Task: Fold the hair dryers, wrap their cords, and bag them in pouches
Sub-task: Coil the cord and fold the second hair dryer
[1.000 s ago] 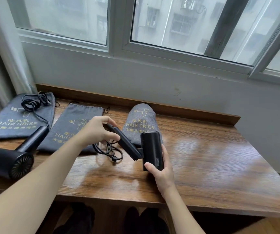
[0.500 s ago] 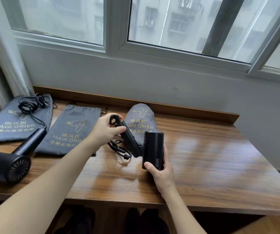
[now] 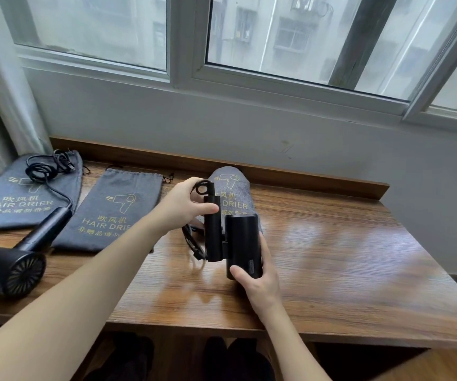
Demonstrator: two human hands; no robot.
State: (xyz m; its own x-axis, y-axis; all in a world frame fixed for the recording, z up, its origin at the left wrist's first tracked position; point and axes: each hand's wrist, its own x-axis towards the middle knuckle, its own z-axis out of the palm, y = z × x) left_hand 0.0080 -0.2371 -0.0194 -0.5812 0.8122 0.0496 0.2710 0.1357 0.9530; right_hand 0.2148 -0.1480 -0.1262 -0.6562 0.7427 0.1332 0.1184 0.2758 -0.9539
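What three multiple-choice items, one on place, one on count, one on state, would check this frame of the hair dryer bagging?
1. Where does the unheld hair dryer lie?
A. At the table's left edge
B. On the window sill
C. Inside a pouch

2. How many grey pouches are on the table?
A. One
B. Three
C. Five

3. How does the handle of the held hair dryer stand?
A. Sticking straight out
B. Detached on the table
C. Folded alongside the body

Answers:
1 A: it lies at the left edge, its cord coiled on the left pouch.
2 B: the left pouch, the middle pouch and the right pouch behind the hands.
3 C: the left hand holds the handle parallel to the body, which the right hand grips.
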